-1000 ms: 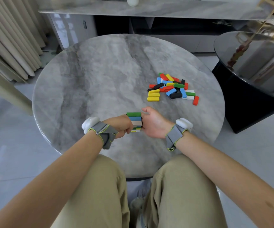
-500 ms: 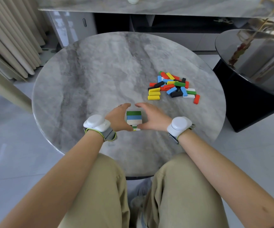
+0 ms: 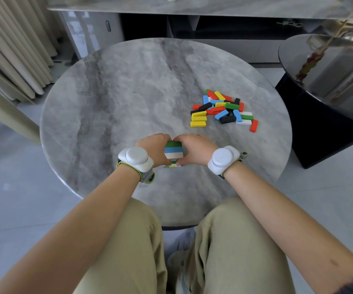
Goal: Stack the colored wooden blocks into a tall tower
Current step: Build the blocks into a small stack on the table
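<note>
A short tower of coloured blocks (image 3: 173, 152) stands near the front edge of the round marble table (image 3: 118, 92); its top layer shows a green, a blue and a white block side by side. My left hand (image 3: 153, 149) cups the tower's left side and my right hand (image 3: 195, 148) cups its right side. The fingers of both curl round its far side and nearly meet there. The lower layers are mostly hidden between my palms. A loose pile of blocks (image 3: 222, 109) in red, yellow, blue, green, black and white lies to the right, farther back.
A black round side table (image 3: 330, 85) with a glossy top stands close on the right. A long marble shelf and cabinet (image 3: 99, 26) run behind the table, and curtains (image 3: 12, 49) hang at the left. My knees sit under the table's front edge.
My hands, pressed as fists against the tower's sides a second ago, opened out and have now closed in round it, fingertips nearly meeting behind. The tower and the pile have stayed put.
</note>
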A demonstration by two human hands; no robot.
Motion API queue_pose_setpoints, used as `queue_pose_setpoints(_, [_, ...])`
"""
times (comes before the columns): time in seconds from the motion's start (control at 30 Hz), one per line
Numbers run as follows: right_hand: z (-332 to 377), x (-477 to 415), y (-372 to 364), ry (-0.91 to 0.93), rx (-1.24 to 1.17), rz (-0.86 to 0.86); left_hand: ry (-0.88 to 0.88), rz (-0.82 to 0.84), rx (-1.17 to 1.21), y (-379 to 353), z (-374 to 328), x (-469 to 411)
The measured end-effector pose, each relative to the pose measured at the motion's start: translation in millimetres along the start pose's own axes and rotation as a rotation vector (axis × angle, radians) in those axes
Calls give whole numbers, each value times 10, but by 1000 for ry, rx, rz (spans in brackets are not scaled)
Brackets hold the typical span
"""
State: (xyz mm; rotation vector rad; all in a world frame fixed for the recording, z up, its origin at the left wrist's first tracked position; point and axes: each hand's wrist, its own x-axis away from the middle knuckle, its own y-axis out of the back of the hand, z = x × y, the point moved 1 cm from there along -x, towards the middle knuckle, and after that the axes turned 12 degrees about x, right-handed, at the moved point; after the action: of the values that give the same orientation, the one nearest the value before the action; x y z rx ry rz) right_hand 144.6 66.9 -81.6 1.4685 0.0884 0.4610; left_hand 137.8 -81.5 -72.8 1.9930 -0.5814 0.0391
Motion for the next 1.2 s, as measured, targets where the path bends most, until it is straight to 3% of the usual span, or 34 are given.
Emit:
queue_pose_setpoints(0.7, [33, 23, 15, -22, 35, -2, 27, 6, -29, -22, -42, -20])
queue_pose_setpoints(0.93, [51, 109, 40, -11, 25, -12, -40, 5, -67, 12, -81, -19])
queue_pose_setpoints(1.1, [-273, 127, 202, -137, -208, -20, -166, 38, -12, 226, -301, -154])
queue_pose_setpoints(1.2, [-681, -63, 136, -269, -217, -35, -186, 44, 52, 279, -459, -406])
